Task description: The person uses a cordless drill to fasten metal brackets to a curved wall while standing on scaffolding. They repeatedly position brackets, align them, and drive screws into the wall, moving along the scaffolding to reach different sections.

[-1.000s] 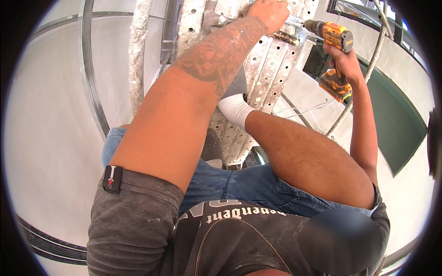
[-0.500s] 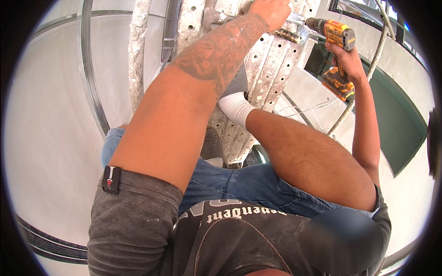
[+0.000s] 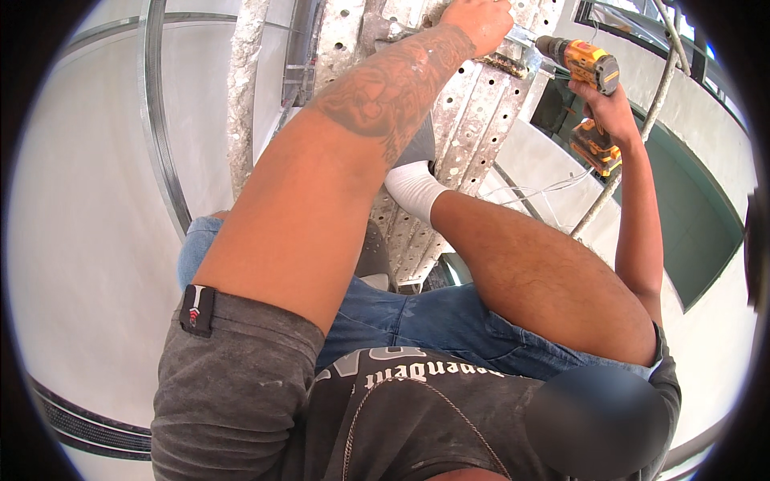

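Plainly, the right hand (image 3: 609,108) is wrapped around the drill (image 3: 592,66) at upper right, the orange-and-black body above the fist and the battery (image 3: 596,148) below it; the nose points left toward a shiny metal piece (image 3: 522,35) just beside the left hand (image 3: 481,26). That left hand is near the top edge, over the holed plank (image 3: 459,128), its fingers partly hidden, so I cannot tell whether they are clamped on anything; a crusted pole (image 3: 243,96) stands farther left, and pale wires (image 3: 553,188) show below the drill.
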`<action>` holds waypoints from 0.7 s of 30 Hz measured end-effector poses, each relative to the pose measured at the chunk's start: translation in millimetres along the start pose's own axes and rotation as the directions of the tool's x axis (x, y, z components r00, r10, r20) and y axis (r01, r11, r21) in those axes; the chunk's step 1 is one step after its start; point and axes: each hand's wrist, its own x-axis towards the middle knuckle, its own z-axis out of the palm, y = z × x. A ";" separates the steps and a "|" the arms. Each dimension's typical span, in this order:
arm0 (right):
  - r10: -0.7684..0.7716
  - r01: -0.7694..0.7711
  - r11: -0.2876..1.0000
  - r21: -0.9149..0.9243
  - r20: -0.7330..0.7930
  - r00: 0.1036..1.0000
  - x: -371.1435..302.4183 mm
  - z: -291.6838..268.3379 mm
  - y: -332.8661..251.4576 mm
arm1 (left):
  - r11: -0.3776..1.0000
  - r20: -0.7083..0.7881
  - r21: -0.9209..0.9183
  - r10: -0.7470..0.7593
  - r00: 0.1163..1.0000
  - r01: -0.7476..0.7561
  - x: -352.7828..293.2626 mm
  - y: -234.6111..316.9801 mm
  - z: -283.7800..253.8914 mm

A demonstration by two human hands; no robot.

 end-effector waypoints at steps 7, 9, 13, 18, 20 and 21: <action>0.017 -0.017 0.998 0.058 0.005 1.000 2.4 2.7 4.4 | 1.000 0.012 0.012 -0.016 1.000 0.016 0.0 0.8 -2.5; 0.019 -0.019 0.997 0.070 0.002 1.000 2.3 3.5 5.9 | 1.000 0.026 -0.001 -0.016 1.000 0.016 0.7 1.4 -3.2; 0.050 -0.049 0.991 0.127 -0.011 0.999 0.1 7.3 6.4 | 1.000 0.013 -0.007 -0.007 1.000 0.007 -0.6 0.3 -4.4; 0.081 -0.081 0.987 0.138 0.001 0.997 0.2 6.7 9.7 | 0.999 0.008 0.032 0.002 1.000 -0.002 -1.0 0.2 -4.0; 0.088 -0.088 0.986 0.141 0.007 0.996 0.7 6.7 8.4 | 1.000 0.013 0.009 -0.022 1.000 0.022 -1.8 1.7 -4.1; 0.083 -0.083 0.985 0.151 0.005 0.997 0.4 7.3 6.6 | 0.999 0.016 -0.003 -0.034 0.999 0.034 -2.4 1.9 -4.6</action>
